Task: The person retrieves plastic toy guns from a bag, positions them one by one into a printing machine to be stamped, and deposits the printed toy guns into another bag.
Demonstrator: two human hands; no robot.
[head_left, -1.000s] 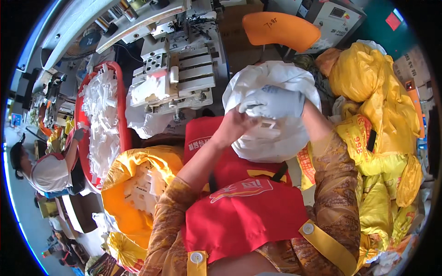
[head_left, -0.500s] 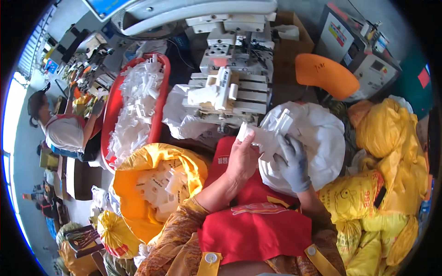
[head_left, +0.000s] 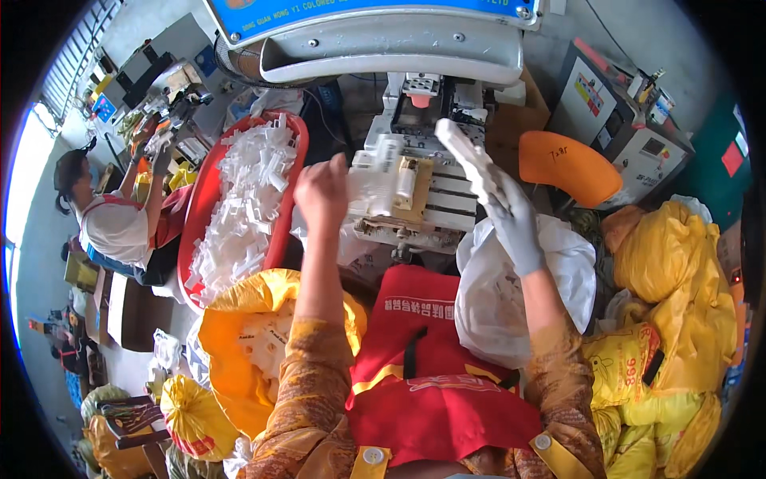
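Observation:
My bare left hand [head_left: 321,191] is closed at the left side of the printing machine's bed. Its fingers grip the edge of a white plastic part [head_left: 373,177], which is smeared by motion and printed on top. Beside that part is a tan fixture [head_left: 416,190] on the slotted machine bed [head_left: 451,195], with a white cylindrical piece [head_left: 405,185] on it. My right hand [head_left: 515,227], in a grey glove, holds a long white plastic piece [head_left: 464,153] tilted up at the bed's right side. A pink printing pad [head_left: 420,101] hangs above the bed.
A red tub [head_left: 297,132] of white plastic parts stands left. Nearer are a yellow bag [head_left: 219,339] with printed parts and, to the right, a white bag [head_left: 562,275]. An orange chair back [head_left: 568,169] and yellow sacks [head_left: 670,263] are further right. A co-worker [head_left: 116,227] sits far left.
Both hands have moved forward from above the white bag to the machine. My left hand has taken hold of the printed part, which has shifted on the fixture. My view has tilted up.

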